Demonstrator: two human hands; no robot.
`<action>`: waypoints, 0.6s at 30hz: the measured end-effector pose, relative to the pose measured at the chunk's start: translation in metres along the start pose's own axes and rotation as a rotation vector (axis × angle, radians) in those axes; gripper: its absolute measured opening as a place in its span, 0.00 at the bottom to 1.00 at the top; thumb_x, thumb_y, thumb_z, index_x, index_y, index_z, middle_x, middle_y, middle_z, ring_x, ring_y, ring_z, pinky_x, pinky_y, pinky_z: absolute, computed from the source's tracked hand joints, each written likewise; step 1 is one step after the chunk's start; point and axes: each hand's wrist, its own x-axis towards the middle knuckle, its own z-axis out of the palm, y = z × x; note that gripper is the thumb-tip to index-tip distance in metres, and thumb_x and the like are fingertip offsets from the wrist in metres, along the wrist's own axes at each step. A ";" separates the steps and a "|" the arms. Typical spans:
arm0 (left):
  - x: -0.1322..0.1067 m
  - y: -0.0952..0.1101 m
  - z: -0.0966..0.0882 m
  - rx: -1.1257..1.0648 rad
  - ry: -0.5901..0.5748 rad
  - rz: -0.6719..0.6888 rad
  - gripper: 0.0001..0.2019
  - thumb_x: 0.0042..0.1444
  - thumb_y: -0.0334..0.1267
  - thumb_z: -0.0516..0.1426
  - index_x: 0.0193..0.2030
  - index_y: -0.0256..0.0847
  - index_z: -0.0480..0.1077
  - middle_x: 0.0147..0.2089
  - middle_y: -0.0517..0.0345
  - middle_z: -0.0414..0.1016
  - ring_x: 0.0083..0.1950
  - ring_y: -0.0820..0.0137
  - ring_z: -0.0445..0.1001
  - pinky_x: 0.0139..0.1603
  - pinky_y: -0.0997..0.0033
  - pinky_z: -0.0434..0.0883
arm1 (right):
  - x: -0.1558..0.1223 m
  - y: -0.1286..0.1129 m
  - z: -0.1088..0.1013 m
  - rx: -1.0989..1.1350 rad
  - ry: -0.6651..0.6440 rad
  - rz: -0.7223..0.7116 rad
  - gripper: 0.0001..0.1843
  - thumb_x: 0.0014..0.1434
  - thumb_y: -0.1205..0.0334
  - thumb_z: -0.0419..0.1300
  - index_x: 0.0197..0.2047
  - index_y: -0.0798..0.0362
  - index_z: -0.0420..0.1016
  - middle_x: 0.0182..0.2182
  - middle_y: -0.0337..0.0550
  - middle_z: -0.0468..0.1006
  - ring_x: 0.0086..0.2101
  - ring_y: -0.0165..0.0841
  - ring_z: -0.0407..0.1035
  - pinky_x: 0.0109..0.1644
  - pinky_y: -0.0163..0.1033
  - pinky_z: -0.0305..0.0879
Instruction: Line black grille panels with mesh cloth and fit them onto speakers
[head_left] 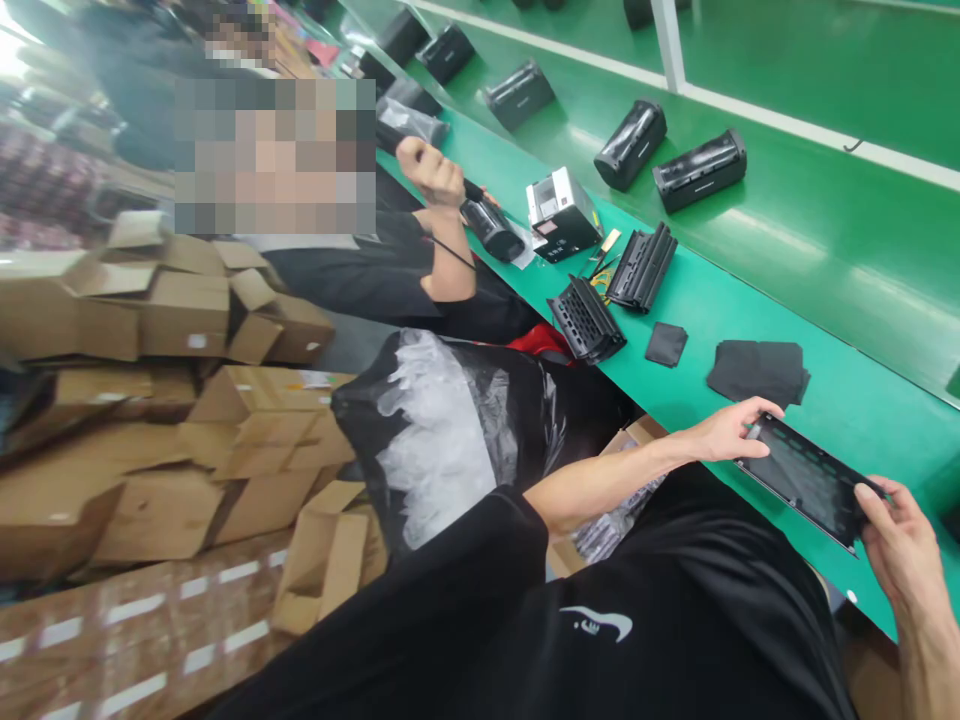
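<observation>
Between my hands is a black perforated panel [808,482], a rectangular shell with small fittings along its edges, tilted above the front edge of the green bench. My left hand [735,432] grips its left end, thumb on the near face and fingers at the top corner. At the other end my right hand [904,535] pinches the right edge with the thumb on top. A stack of black sheets [757,370] lies just beyond the panel, with smaller black sheets [665,344] to its left. Farther left rest two groups of black slotted shells [587,320] [642,268].
A co-worker's hand [435,172] grips a dark tool at the left. On the bench [900,430] stands a white-and-black box [564,215]. Black cylindrical speakers [701,170] sit on the green belt behind. Cardboard boxes [187,310] and a black plastic bag [517,420] crowd the left.
</observation>
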 end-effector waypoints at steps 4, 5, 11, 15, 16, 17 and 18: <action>-0.004 0.022 0.013 0.037 -0.042 0.105 0.31 0.53 0.40 0.69 0.64 0.41 0.70 0.44 0.59 0.68 0.42 0.71 0.67 0.44 0.73 0.65 | -0.030 -0.013 -0.007 0.200 0.047 0.041 0.33 0.42 0.48 0.82 0.49 0.47 0.79 0.35 0.38 0.82 0.36 0.35 0.75 0.45 0.39 0.73; -0.005 0.027 0.015 0.046 -0.053 0.116 0.31 0.53 0.41 0.69 0.64 0.41 0.70 0.46 0.58 0.68 0.44 0.71 0.66 0.45 0.73 0.65 | -0.037 -0.015 -0.010 0.217 0.061 0.044 0.32 0.42 0.49 0.82 0.49 0.47 0.79 0.36 0.38 0.83 0.37 0.34 0.76 0.45 0.38 0.72; -0.005 0.038 0.030 0.113 -0.078 0.118 0.35 0.54 0.40 0.68 0.68 0.43 0.67 0.45 0.58 0.65 0.43 0.71 0.62 0.46 0.73 0.63 | -0.062 -0.014 -0.022 0.255 0.103 0.024 0.30 0.46 0.51 0.81 0.51 0.46 0.80 0.37 0.37 0.82 0.37 0.33 0.74 0.45 0.37 0.71; 0.000 0.039 0.041 0.130 -0.056 0.084 0.27 0.60 0.39 0.64 0.66 0.42 0.69 0.43 0.59 0.66 0.43 0.71 0.63 0.45 0.74 0.62 | -0.067 -0.010 -0.030 0.245 0.093 -0.014 0.26 0.50 0.49 0.78 0.50 0.46 0.79 0.30 0.34 0.76 0.32 0.34 0.70 0.41 0.39 0.70; 0.002 0.039 0.043 0.140 -0.055 0.080 0.25 0.61 0.39 0.63 0.65 0.41 0.70 0.42 0.59 0.66 0.43 0.71 0.63 0.45 0.75 0.62 | -0.068 -0.008 -0.031 0.258 0.095 -0.015 0.24 0.51 0.49 0.78 0.48 0.46 0.79 0.29 0.34 0.74 0.31 0.33 0.68 0.39 0.38 0.69; 0.003 0.040 0.046 0.153 -0.057 0.079 0.24 0.62 0.38 0.62 0.65 0.41 0.70 0.41 0.59 0.65 0.42 0.72 0.63 0.44 0.75 0.62 | -0.068 -0.007 -0.033 0.281 0.101 -0.011 0.23 0.51 0.49 0.78 0.46 0.46 0.79 0.28 0.33 0.72 0.30 0.32 0.66 0.38 0.37 0.68; 0.005 0.040 0.048 0.166 -0.060 0.080 0.24 0.62 0.37 0.61 0.65 0.41 0.70 0.40 0.60 0.65 0.41 0.72 0.63 0.44 0.75 0.62 | -0.068 -0.006 -0.034 0.307 0.108 -0.003 0.23 0.50 0.49 0.79 0.45 0.46 0.78 0.27 0.32 0.70 0.29 0.30 0.64 0.38 0.35 0.67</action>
